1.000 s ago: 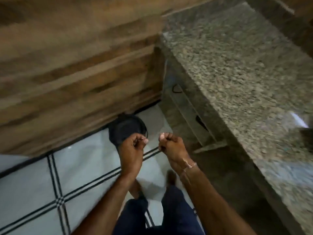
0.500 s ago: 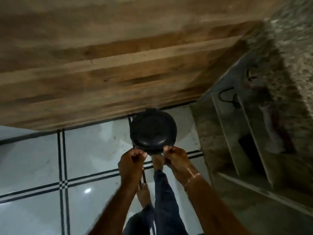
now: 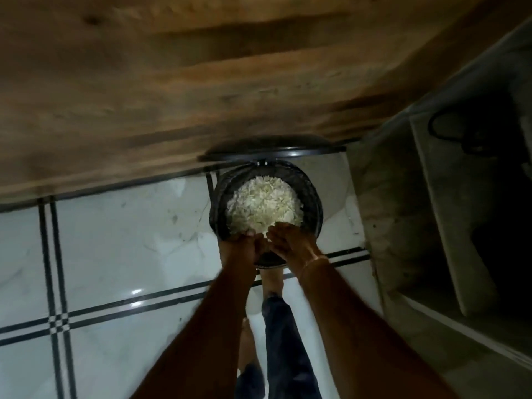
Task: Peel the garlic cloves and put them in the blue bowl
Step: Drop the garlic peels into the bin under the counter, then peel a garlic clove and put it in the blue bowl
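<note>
Stands at black bin (image 3: 313, 198), foot (image 3: 272, 280) at its base, on tiled floor (image 3: 115, 240). Notes lid (image 3: 267, 152) now tipped up; shut half a second ago. Sees pale peel scraps (image 3: 264, 203) heaped inside. Holds both hands over near rim: right hand (image 3: 290, 241) fingers straight, grip wide; left hand (image 3: 237, 250) blurred, grip cannot be told. Shows no garlic cloves, no blue bowl in view. Reads as dumping peel waste; says nothing of how many cloves remain.
</note>
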